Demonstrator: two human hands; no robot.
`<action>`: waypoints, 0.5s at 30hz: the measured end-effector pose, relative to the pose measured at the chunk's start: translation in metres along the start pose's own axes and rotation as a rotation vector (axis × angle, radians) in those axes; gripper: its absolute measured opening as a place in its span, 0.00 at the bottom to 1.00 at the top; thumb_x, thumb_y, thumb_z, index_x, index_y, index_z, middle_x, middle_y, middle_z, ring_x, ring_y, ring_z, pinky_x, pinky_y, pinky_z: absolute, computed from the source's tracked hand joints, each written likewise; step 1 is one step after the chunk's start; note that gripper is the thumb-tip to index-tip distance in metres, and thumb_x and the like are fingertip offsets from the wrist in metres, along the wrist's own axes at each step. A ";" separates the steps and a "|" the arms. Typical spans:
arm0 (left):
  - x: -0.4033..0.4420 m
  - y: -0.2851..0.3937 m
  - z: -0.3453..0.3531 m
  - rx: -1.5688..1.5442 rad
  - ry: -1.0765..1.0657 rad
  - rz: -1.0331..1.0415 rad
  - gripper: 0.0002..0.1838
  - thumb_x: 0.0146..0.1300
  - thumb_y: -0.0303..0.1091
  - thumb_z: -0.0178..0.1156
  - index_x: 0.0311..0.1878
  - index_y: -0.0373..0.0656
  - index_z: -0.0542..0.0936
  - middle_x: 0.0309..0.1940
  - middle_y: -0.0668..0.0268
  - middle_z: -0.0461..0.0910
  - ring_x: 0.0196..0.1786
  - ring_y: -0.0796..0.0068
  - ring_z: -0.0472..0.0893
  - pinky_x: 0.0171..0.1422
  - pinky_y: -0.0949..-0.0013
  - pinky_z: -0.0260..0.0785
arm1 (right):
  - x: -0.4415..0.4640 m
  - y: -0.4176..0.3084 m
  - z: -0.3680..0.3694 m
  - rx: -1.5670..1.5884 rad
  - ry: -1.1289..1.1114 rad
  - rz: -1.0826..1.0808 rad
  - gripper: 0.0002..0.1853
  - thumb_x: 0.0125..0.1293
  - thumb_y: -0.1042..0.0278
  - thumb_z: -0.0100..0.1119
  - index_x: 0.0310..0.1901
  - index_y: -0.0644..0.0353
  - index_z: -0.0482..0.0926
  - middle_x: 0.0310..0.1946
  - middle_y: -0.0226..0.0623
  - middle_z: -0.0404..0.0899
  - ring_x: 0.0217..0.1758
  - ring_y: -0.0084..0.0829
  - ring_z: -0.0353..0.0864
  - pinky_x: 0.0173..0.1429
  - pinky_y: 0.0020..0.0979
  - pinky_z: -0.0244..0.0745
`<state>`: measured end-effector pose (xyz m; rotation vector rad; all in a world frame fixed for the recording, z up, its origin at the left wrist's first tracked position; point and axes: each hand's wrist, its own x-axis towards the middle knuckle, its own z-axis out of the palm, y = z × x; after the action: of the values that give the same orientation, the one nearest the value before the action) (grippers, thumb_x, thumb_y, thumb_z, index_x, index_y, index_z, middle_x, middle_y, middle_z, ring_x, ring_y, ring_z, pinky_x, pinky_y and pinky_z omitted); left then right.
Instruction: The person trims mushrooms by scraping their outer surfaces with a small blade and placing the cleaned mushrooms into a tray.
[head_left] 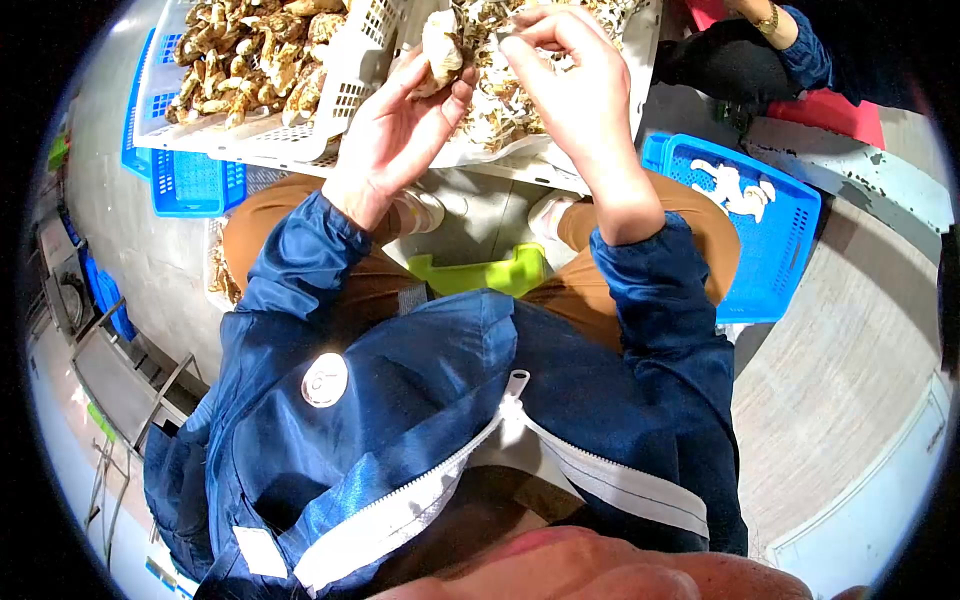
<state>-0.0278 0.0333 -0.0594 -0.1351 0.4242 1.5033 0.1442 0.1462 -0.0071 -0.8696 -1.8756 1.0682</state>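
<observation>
My left hand [392, 135] is closed around a pale mushroom [441, 55] with brown patches, held upright between thumb and fingers. To its right, my right hand [575, 85] is raised with thumb and fingertips pinched together. Something small and greyish may sit at those fingertips, but it is too small to name. Both hands are above a white tray [480, 153] spread with thin pale and brown scraps [505, 105]. At the upper left, a white perforated basket [352, 85] holds many brown, dirt-covered mushrooms [250, 60].
A blue basket [770, 255] with several white pieces [735, 190] stands by my right knee. Another blue basket [190, 185] is under the white one at left. A yellow-green plastic piece [485, 272] lies between my legs. Another person's sleeved arm [800, 45] shows at upper right.
</observation>
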 end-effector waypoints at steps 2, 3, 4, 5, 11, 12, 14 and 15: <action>-0.001 -0.004 0.001 0.050 -0.046 0.037 0.20 0.76 0.32 0.56 0.67 0.37 0.72 0.61 0.55 0.76 0.61 0.61 0.77 0.68 0.62 0.73 | -0.002 0.005 0.006 0.121 -0.042 -0.084 0.03 0.63 0.76 0.65 0.35 0.66 0.81 0.40 0.41 0.83 0.44 0.34 0.83 0.45 0.31 0.78; -0.001 -0.006 0.001 0.059 -0.061 0.041 0.20 0.76 0.32 0.56 0.67 0.37 0.72 0.61 0.56 0.76 0.62 0.61 0.77 0.68 0.62 0.73 | -0.003 -0.004 0.007 0.179 -0.042 -0.082 0.03 0.64 0.76 0.65 0.36 0.65 0.81 0.39 0.40 0.83 0.43 0.33 0.83 0.45 0.31 0.78; -0.001 -0.007 0.001 0.067 -0.076 0.044 0.20 0.76 0.33 0.56 0.67 0.37 0.71 0.61 0.56 0.76 0.62 0.62 0.77 0.69 0.62 0.73 | -0.005 -0.008 0.007 0.236 -0.042 -0.081 0.03 0.64 0.76 0.65 0.36 0.65 0.82 0.38 0.40 0.83 0.42 0.32 0.82 0.44 0.31 0.78; -0.001 -0.008 0.002 0.089 -0.070 0.032 0.20 0.76 0.32 0.57 0.67 0.39 0.71 0.61 0.59 0.76 0.63 0.65 0.76 0.70 0.62 0.72 | -0.003 0.002 0.010 0.208 -0.131 -0.054 0.05 0.67 0.73 0.67 0.40 0.64 0.84 0.45 0.32 0.86 0.39 0.18 0.81 0.44 0.21 0.77; 0.001 -0.014 0.007 0.300 0.033 0.159 0.22 0.74 0.32 0.61 0.68 0.44 0.70 0.62 0.63 0.75 0.62 0.69 0.76 0.68 0.63 0.73 | -0.009 0.017 0.006 0.386 -0.207 0.145 0.05 0.68 0.74 0.68 0.43 0.64 0.85 0.49 0.36 0.86 0.42 0.17 0.82 0.47 0.21 0.79; 0.001 -0.014 0.008 0.325 0.052 0.175 0.23 0.73 0.33 0.61 0.68 0.45 0.69 0.62 0.63 0.75 0.62 0.69 0.76 0.68 0.63 0.74 | -0.009 0.017 0.006 0.387 -0.211 0.144 0.05 0.68 0.74 0.68 0.43 0.64 0.85 0.49 0.36 0.86 0.42 0.18 0.82 0.47 0.21 0.79; -0.001 -0.013 0.007 0.348 0.042 0.154 0.25 0.72 0.33 0.62 0.69 0.46 0.68 0.62 0.64 0.75 0.63 0.70 0.76 0.66 0.64 0.74 | -0.010 0.018 0.007 0.418 -0.201 0.183 0.05 0.68 0.74 0.67 0.43 0.64 0.84 0.49 0.36 0.86 0.42 0.16 0.82 0.47 0.21 0.79; 0.000 -0.012 0.004 0.356 0.037 0.151 0.25 0.72 0.33 0.62 0.69 0.46 0.68 0.62 0.64 0.74 0.63 0.70 0.75 0.66 0.64 0.74 | -0.010 0.018 0.008 0.446 -0.192 0.219 0.05 0.68 0.75 0.67 0.43 0.65 0.84 0.49 0.36 0.86 0.42 0.16 0.81 0.47 0.21 0.78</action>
<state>-0.0148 0.0337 -0.0575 0.1531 0.7377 1.5493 0.1454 0.1421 -0.0289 -0.7384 -1.6157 1.6776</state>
